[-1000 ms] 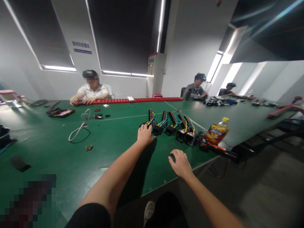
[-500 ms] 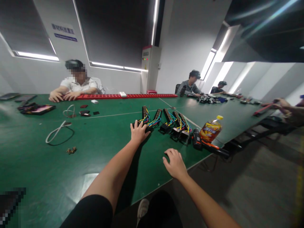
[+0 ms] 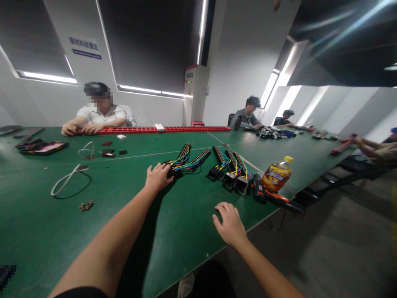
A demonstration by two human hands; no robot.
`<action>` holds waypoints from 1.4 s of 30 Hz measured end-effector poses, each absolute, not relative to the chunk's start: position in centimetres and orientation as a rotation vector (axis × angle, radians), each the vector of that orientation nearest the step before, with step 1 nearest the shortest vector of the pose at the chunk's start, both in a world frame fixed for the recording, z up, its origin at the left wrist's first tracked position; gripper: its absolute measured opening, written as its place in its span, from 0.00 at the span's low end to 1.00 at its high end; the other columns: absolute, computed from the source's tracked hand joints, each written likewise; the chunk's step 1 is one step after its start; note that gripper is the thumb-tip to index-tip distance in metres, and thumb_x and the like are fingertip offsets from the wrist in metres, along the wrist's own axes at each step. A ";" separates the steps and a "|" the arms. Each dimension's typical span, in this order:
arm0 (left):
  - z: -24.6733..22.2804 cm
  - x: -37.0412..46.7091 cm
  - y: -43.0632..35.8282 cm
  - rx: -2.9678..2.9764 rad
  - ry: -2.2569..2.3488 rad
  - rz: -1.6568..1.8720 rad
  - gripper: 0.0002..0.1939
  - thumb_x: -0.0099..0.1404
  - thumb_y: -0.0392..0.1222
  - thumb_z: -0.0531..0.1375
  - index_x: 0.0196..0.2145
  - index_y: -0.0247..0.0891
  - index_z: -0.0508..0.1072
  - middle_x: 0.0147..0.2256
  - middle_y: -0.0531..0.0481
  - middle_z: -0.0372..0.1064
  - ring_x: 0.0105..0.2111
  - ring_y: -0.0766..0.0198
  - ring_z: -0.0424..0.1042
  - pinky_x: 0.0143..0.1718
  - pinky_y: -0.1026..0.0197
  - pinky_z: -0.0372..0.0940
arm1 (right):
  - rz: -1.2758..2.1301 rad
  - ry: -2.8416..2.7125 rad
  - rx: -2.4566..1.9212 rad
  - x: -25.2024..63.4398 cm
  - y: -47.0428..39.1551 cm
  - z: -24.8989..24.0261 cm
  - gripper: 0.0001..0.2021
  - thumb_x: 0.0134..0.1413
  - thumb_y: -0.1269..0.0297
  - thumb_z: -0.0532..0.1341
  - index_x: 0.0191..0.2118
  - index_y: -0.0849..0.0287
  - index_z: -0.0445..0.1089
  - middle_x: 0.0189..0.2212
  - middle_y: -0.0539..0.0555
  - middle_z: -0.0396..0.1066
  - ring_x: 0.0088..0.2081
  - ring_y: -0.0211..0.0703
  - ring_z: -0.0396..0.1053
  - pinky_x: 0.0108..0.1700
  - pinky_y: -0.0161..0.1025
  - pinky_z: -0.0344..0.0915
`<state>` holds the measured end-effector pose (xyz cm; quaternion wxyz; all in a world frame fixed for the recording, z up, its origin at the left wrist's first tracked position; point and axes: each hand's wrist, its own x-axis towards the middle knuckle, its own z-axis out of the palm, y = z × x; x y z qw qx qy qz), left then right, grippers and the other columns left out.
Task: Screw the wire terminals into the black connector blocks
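My left hand [image 3: 159, 177] is wrapped over the black connector ends of two wired strips [image 3: 195, 160], which fan out away from it with blue, yellow and pink wires. On the green table [image 3: 186, 215] nearer to me rests my right hand [image 3: 228, 222], fingers loosely curved and apart, holding nothing. Beyond it lie several more wired strips [image 3: 237, 163] side by side, their black connector blocks [image 3: 230, 179] toward me. A black and orange power tool [image 3: 259, 189] lies to their right, beside a bottle [image 3: 277, 174] with a yellow cap.
Brass-coloured pieces [image 3: 86, 206] and a white cable loop [image 3: 65, 180] lie at the left. A long red slotted rail [image 3: 192, 129] runs along the far edge, under a person's hands [image 3: 93, 128]. Other people sit farther right around the table.
My left hand has moved left, and the two wired strips under it have shifted left and turned, away from the others. My right hand has stayed nearly in place.
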<state>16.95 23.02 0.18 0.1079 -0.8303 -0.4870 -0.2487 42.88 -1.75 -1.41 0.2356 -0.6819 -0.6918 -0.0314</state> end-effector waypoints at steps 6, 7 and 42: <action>1.8 10.7 26.1 -2.389 -1.470 -0.517 0.23 0.58 0.49 0.65 0.46 0.33 0.69 0.43 0.36 0.74 0.47 0.41 0.70 0.54 0.33 0.58 | -0.094 -1.899 -1.895 42.5 -1.8 -1.2 0.09 0.61 0.65 0.57 0.46 0.57 0.69 0.45 0.57 0.68 0.49 0.52 0.63 0.51 0.46 0.58; 2.2 10.9 26.1 -2.381 -1.461 -0.520 0.24 0.57 0.47 0.65 0.48 0.31 0.69 0.44 0.34 0.73 0.49 0.38 0.68 0.55 0.29 0.54 | -0.100 -1.901 -1.897 42.5 -1.8 -1.2 0.09 0.61 0.65 0.57 0.46 0.57 0.69 0.45 0.57 0.68 0.49 0.52 0.63 0.51 0.47 0.58; 5.0 29.8 16.1 -2.784 -0.880 -0.654 0.29 0.59 0.40 0.59 0.59 0.41 0.65 0.62 0.41 0.61 0.62 0.46 0.58 0.59 0.45 0.57 | -0.186 -1.917 -1.906 42.3 -1.7 -1.2 0.10 0.60 0.63 0.58 0.46 0.57 0.68 0.46 0.59 0.66 0.49 0.53 0.62 0.51 0.48 0.58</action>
